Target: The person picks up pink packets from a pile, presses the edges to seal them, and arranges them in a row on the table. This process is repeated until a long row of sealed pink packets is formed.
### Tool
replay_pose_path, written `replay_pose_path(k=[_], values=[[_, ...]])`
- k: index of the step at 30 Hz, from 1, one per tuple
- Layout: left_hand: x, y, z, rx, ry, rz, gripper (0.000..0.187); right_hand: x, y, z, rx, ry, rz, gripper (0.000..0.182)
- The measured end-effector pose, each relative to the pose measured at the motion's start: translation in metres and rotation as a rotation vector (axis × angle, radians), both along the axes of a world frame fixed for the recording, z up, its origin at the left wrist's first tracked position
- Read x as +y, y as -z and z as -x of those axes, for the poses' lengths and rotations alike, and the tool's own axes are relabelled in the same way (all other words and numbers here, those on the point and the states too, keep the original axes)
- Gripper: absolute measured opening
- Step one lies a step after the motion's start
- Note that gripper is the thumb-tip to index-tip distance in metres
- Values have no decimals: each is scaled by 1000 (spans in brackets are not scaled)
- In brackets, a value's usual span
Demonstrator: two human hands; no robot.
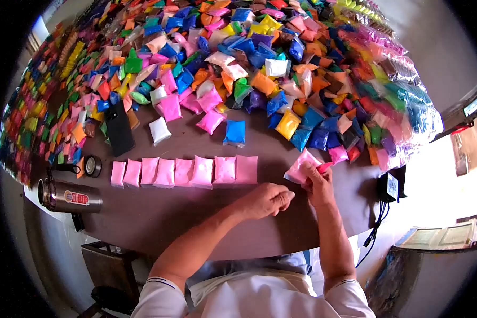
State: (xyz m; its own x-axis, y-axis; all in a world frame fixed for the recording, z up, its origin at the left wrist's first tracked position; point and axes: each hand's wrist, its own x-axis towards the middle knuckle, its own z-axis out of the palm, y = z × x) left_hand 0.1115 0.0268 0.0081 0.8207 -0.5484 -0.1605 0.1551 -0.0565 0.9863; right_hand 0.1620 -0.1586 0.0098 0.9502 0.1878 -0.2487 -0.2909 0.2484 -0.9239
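My right hand [319,185] grips a light pink packet [302,165] by its side, thumb on top, just above the table. A bit of brighter pink shows beside the thumb. My left hand [273,200] is curled closed to the left of it, knuckles up, with nothing showing between the fingers. Left of the hands, several light pink packets [183,172] lie side by side in a row, some touching or overlapping. The row's right-end packet [246,169] is nearest to my left hand.
A large heap of coloured packets [249,47] covers the back of the table [196,228]. A blue packet [235,132] and a white packet [159,130] lie in front of it. A phone [120,130], steel flask [71,196] and round lid [93,166] sit left; a black adapter [388,187] sits right.
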Motion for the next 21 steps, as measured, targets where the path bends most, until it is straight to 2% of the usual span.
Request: replay_pose_path(k=[1, 3, 4, 5, 7, 8, 12, 14, 18, 21], values=[[-2, 2, 1, 1, -10, -2, 43, 3, 0, -1, 1, -10, -2, 19], [-7, 7, 5, -327, 0, -133, 39, 12, -7, -4, -131, -151, 286, 20], [-8, 4, 7, -296, -6, -181, 36, 17, -11, -8, -210, -263, 367, 22], [-8, 5, 6, -296, -8, -182, 36, 23, -15, -12, -211, -265, 366, 22], [-8, 6, 6, -415, -18, -225, 33, 35, -20, -19, -368, -408, 689, 27], [-8, 5, 6, -417, -21, -223, 33, 42, -21, -20, -393, -391, 736, 32], [-5, 1, 7, -368, -38, -212, 32, 54, -6, -18, -567, -293, 833, 36], [-5, 0, 8, -343, -44, -186, 32, 56, -3, -14, -727, -149, 951, 39], [-6, -2, 6, -342, -46, -185, 33, 50, -5, -12, -652, -163, 957, 39], [-6, 0, 6, -346, -42, -186, 33, 46, -4, -15, -592, -239, 841, 32]])
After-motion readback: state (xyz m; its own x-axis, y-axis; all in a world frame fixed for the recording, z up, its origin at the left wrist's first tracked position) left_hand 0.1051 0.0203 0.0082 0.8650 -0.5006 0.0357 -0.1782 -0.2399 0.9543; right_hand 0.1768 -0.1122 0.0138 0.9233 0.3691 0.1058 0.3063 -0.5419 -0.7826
